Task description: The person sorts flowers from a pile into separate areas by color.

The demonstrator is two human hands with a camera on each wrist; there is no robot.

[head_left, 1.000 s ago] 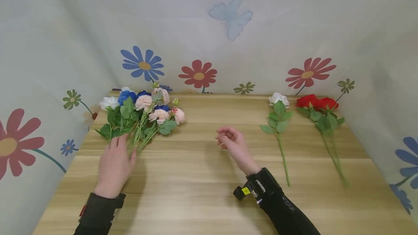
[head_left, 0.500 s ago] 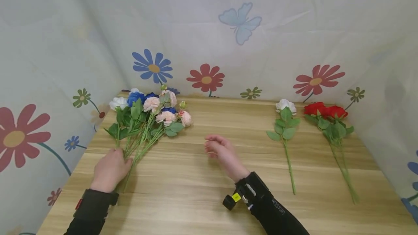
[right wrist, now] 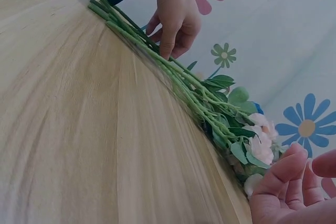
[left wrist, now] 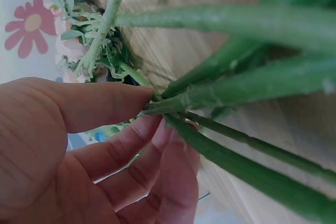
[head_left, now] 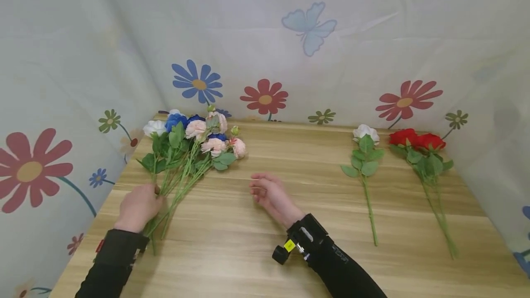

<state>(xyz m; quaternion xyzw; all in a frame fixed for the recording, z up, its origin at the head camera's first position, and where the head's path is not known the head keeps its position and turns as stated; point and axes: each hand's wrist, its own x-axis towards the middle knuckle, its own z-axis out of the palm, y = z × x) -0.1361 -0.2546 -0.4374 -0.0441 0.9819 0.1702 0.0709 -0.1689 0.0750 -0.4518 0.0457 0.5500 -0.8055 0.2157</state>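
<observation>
The left hand (head_left: 138, 207) has slid below the leaves (head_left: 176, 136) and now pinches stems (left wrist: 220, 90) of the pink-blue-white flower bunch (head_left: 196, 129) at the table's (head_left: 298, 164) left, securing them, though how many is unclear. The right hand (head_left: 276, 198), loosely curled, holding nothing, has drifted nearer.

- Table (head_left: 319, 174): open lane between right hand (head_left: 273, 199) and white rose (head_left: 366, 156).
- Left side: flower bunch (head_left: 177, 138) and left hand (head_left: 138, 208), obstructing.
- Rear: printed curtain (head_left: 256, 36), barrier.

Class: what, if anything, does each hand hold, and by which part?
The left hand pinches green stems in the white, blue and pink flower bunch, below the leaves; exactly how many is unclear. The right hand holds nothing.
</observation>
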